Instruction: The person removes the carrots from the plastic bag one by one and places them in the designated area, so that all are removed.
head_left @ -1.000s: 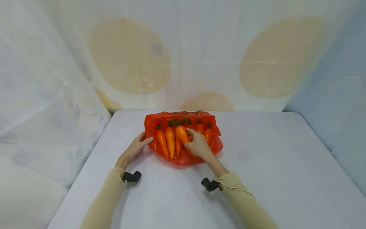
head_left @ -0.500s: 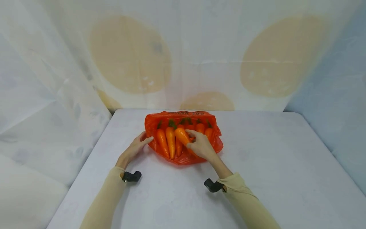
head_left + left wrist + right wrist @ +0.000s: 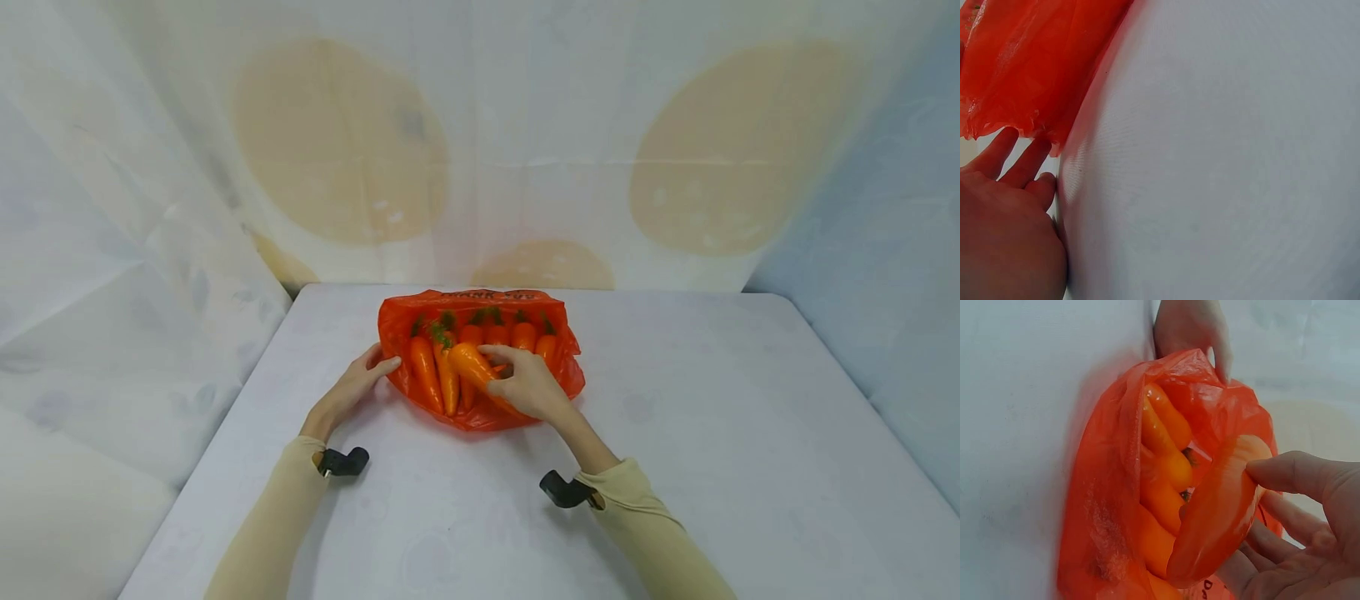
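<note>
Held carrot [image 3: 471, 362] partly hidden by right hand [image 3: 528, 387]; left-wrist view crops bag [image 3: 1029, 62].

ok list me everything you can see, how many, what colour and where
Flat tabletop: one, white, across the foreground
Creased sheet backdrop: pale with yellowish rounds, behind the tabletop
Thin plastic bag: one, red, open on the tabletop
Glossy tapered carrots: at least six, orange with green tops, inside the bag
Held carrot: one, orange, tilted at the bag's mouth
Long sleeves: two, beige, reaching in from the near side
Rounded cameras: two, black, by the cuffs
Left grip: one, bare, touching the bag's left edge
Right grip: one, bare, around the held carrot
</note>
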The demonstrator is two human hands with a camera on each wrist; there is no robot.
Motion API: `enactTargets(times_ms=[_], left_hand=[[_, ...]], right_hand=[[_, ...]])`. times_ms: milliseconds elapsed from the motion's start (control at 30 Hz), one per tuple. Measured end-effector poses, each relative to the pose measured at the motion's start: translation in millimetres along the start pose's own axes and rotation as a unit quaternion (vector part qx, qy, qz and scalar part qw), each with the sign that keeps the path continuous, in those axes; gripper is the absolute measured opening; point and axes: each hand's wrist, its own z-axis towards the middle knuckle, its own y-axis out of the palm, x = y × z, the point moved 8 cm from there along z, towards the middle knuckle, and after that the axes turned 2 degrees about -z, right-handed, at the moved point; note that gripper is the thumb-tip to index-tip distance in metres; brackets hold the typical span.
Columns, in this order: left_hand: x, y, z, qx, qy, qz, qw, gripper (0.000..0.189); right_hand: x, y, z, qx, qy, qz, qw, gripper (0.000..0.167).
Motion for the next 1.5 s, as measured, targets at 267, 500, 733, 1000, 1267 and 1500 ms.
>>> enactTargets(times_ms=[267,500,733,1000,1267,1500], left_hand=[[0.3,3.0,2.3,0.001,0.0,-0.001,1.0,0.081],[0.2,3.5,3.7,0.003,0.002,-0.004,1.0,0.079],[-0.2,3.8,3.8,0.0,0.001,-0.008,1.0,0.079],[-0.4,2.6,3.5,-0.002,0.007,-0.008,0.9999,0.077],[-1.2,2.3,3.6,-0.004,0.003,-0.011,0.9999,0.078],[-1.0,1.0,4.2,-0.005,-0.001,-0.006,1.0,0.081]], right_hand=[[-4,-10,-6.9,0.005,-0.023,0.005,0.9997,0.053],[-6,-15,-12.6,0.008,-0.03,0.006,0.9995,0.052],[-4,-23,-16.5,0.021,-0.032,0.007,0.9993,0.053],[4,-35,-20.4,0.038,-0.015,0.024,0.9988,0.053],[9,-51,-26.2,0.073,-0.013,0.058,0.9956,0.052],[17,-73,-30.0,0.097,-0.002,0.086,0.9916,0.052]])
